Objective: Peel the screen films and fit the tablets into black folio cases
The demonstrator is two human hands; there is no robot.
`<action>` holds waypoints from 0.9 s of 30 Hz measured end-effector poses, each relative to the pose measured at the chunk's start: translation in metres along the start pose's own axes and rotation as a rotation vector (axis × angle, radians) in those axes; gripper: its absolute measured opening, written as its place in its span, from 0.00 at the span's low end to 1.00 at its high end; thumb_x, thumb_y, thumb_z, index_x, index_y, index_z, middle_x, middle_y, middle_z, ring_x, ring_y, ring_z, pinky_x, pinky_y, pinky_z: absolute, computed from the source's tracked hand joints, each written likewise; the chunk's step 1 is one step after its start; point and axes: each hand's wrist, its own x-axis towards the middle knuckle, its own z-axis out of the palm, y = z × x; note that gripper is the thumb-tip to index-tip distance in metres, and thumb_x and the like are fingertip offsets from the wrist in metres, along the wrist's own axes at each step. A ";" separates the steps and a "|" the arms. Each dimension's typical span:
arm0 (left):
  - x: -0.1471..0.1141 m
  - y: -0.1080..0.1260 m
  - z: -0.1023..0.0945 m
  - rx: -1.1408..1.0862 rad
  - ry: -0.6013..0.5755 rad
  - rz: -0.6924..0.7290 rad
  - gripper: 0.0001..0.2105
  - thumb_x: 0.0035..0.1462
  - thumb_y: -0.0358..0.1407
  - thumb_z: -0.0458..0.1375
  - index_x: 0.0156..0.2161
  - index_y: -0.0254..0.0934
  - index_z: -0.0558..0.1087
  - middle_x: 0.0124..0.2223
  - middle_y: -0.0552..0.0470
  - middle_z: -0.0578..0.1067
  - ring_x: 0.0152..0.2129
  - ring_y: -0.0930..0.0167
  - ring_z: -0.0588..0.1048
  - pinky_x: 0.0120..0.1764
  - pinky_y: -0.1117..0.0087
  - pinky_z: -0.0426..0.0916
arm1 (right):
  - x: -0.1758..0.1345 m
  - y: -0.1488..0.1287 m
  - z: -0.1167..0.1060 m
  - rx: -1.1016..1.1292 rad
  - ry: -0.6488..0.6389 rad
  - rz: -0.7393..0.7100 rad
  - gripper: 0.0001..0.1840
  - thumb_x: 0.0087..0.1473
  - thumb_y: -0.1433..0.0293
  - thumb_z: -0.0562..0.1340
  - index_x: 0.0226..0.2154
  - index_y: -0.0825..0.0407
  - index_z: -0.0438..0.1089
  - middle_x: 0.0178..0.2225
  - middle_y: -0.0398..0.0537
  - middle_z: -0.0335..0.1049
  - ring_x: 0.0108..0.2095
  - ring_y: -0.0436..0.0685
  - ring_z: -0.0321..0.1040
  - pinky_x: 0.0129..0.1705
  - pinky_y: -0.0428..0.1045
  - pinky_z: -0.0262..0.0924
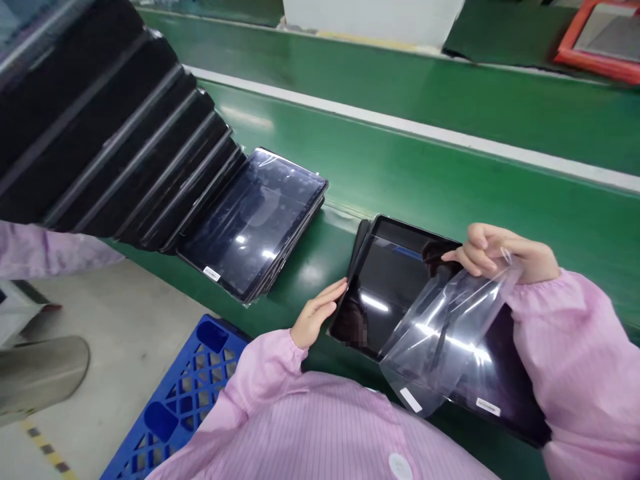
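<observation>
We tag the tablet [385, 287] face up before the torso, partly covered by clear plastic [440, 347]. Right hand [505, 257] pinches the plastic, narrow grip; exact finger contact hard to make out. Left hand [315, 317] lies straight-fingered along the tablet's left edge, not wrapped round it; we can't see under the fingertips. A black item [357, 247] pokes out at that side, mostly hidden. Dark screen [515, 380] continues right of the plastic, running behind the sleeve; can't tell if it's 1 device or 2. Stepped pile of black devices [130, 133] is cut off top left, nearest part blurred.

Edges: we see green surface between the tablet and the flat stack [255, 220], and more beyond both. The stack adjoins the pile. The near side sits tight to the torso.

Surface: glossy green bench [400, 173], 1 white stripe [400, 131] across. Behind: white box [370, 20], orange-red tray [570, 50], both cut off. Below: blue pallet [200, 380] on pale floor [130, 307].
</observation>
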 end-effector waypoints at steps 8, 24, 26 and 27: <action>-0.002 -0.004 -0.006 -0.084 -0.155 0.054 0.28 0.56 0.38 0.54 0.63 0.45 0.65 0.70 0.56 0.56 0.68 0.54 0.47 0.68 0.53 0.39 | 0.001 -0.001 0.001 0.001 0.007 0.003 0.07 0.41 0.67 0.66 0.22 0.47 0.65 0.10 0.39 0.56 0.15 0.53 0.60 0.51 0.65 0.65; -0.012 0.003 -0.006 0.238 -0.305 0.187 0.43 0.55 0.45 0.59 0.71 0.41 0.43 0.73 0.47 0.41 0.69 0.49 0.40 0.67 0.48 0.36 | -0.001 0.001 -0.002 0.039 -0.056 -0.032 0.02 0.45 0.68 0.65 0.25 0.48 0.70 0.13 0.41 0.61 0.18 0.53 0.64 0.51 0.64 0.66; -0.012 0.002 -0.005 0.260 -0.314 0.204 0.45 0.54 0.44 0.60 0.71 0.41 0.42 0.73 0.46 0.41 0.69 0.49 0.40 0.67 0.48 0.37 | -0.002 0.002 -0.003 0.020 -0.065 -0.026 0.02 0.46 0.69 0.65 0.27 0.48 0.72 0.15 0.42 0.65 0.20 0.54 0.67 0.52 0.64 0.65; -0.012 0.002 -0.005 0.270 -0.317 0.215 0.45 0.54 0.44 0.60 0.71 0.40 0.41 0.73 0.45 0.40 0.69 0.49 0.40 0.67 0.47 0.37 | -0.002 0.002 -0.004 0.014 -0.075 -0.024 0.03 0.46 0.70 0.65 0.28 0.48 0.72 0.17 0.42 0.66 0.21 0.55 0.68 0.52 0.64 0.65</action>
